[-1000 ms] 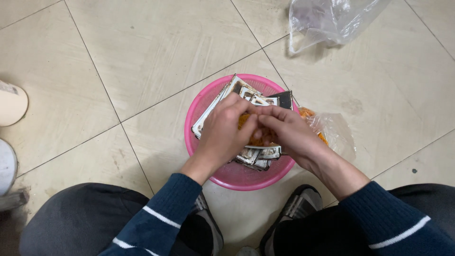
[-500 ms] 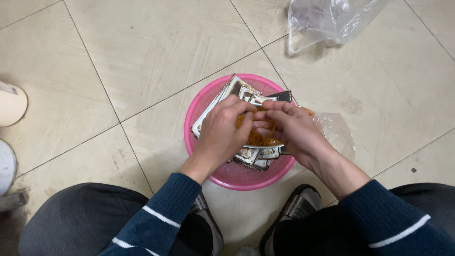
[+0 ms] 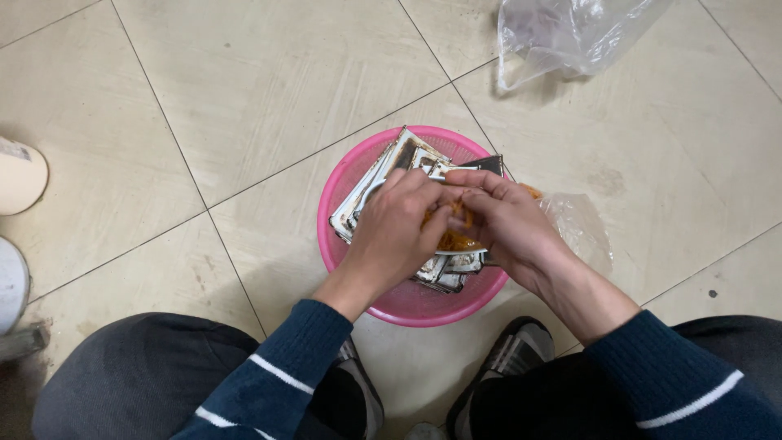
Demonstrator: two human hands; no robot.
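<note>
A round pink plastic basket [image 3: 346,175] sits on the tiled floor between my knees. Inside it lies a stack of flat grey-and-white packets [image 3: 389,167]. My left hand [image 3: 399,232] and my right hand [image 3: 509,224] meet over the basket, both pinching a small orange packet [image 3: 452,236], mostly hidden by my fingers. A crumpled clear plastic bag [image 3: 582,224] lies against the basket's right rim, just beyond my right hand.
A larger clear plastic bag [image 3: 570,33] lies on the floor at the top right. At the left edge stand a cream round object [image 3: 20,175] and a grey round object [image 3: 10,285]. My shoes [image 3: 509,358] and knees frame the bottom.
My hands have drawn slightly closer together over the orange packet; fingers have shifted on it. The basket and bags have not moved.
</note>
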